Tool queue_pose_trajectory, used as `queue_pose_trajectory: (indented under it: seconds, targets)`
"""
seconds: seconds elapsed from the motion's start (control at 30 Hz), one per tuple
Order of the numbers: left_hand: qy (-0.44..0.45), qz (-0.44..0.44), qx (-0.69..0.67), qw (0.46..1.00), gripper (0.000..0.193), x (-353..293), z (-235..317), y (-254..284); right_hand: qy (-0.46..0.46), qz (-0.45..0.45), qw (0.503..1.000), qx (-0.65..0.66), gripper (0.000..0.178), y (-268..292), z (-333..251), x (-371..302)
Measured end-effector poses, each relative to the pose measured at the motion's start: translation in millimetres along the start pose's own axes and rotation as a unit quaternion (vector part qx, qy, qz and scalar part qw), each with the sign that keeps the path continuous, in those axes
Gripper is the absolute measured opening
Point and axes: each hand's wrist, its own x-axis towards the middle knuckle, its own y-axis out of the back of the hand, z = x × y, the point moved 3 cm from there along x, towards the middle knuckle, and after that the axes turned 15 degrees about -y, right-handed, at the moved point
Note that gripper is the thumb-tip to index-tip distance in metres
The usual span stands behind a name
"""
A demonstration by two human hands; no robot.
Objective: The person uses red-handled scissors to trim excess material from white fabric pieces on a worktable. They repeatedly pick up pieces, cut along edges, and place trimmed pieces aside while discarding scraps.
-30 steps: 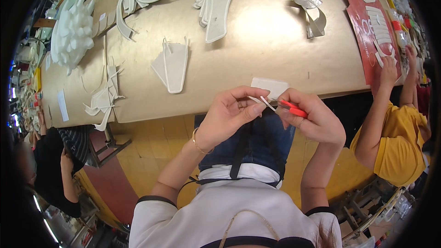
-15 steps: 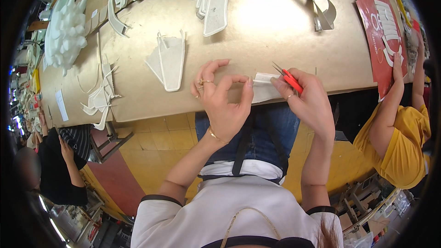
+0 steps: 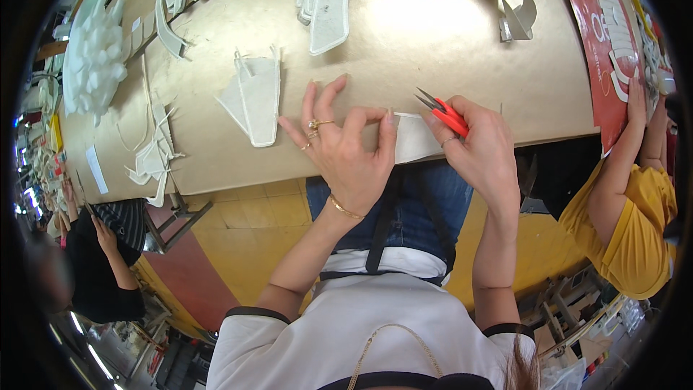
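Observation:
My left hand (image 3: 351, 148) pinches the upper left corner of a small white flat piece (image 3: 415, 139) between thumb and forefinger, its other fingers spread. This piece lies at the table's near edge, with a raised band along its top. In my right hand (image 3: 482, 143) are red-handled thread snips (image 3: 450, 117), their pointed blades slanting up to the left, above the piece. The right thumb and fingertips are by the piece's right side; whether they grip it too is hidden. Left of my hands lie overlapping white fan-shaped pieces (image 3: 261, 101) with loose strips sticking out at their top.
Thin white pieces and strips (image 3: 153, 153) lie on the table's left, near a lumpy white heap (image 3: 95, 65). Farther back are stacked white pieces (image 3: 332, 3) and a grey curled strap (image 3: 516, 11). A co-worker in yellow (image 3: 617, 227) touches a red sheet (image 3: 588, 36) on the right.
The snips have moved slightly left and their blades now point more leftward. My left hand's outer fingers have spread farther apart. The view has shifted a little.

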Motion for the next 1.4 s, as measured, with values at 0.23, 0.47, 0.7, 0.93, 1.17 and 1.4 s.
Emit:
queue_pose_trajectory:
  seconds: [0.23, 0.47, 0.7, 0.93, 1.17, 1.4]
  targets:
    - [-0.008, 0.016, -0.002, 1.000, 0.008, -0.4, -2.0, -1.6, -0.004, 0.008, 1.000, 0.002, 0.030, -1.0, 0.2, -0.4]
    - [-0.012, 0.013, -0.004, 1.000, 0.009, -2.0, -2.1, -1.9, -0.005, 0.011, 1.000, -0.006, 0.030, -0.7, 0.3, -0.9]
    - [-0.125, 0.038, 0.025, 0.991, 0.027, -9.2, 7.4, 4.6, -0.001, 0.019, 1.000, -0.015, 0.029, -1.2, 1.3, -0.2]
    - [-0.186, -0.163, -0.026, 0.969, 0.047, -28.6, 27.6, -1.4, -0.020, -0.005, 1.000, -0.014, 0.027, -0.7, 0.8, 0.5]
    - [-0.262, -0.202, 0.067, 0.941, 0.058, -28.5, 28.2, -6.0, -0.002, -0.055, 0.998, 0.010, 0.026, 9.9, 6.2, 3.7]
    - [-0.255, -0.206, 0.082, 0.941, 0.070, -31.2, 32.5, -9.8, -0.047, -0.097, 0.993, 0.048, 0.025, 35.2, 35.4, 9.1]
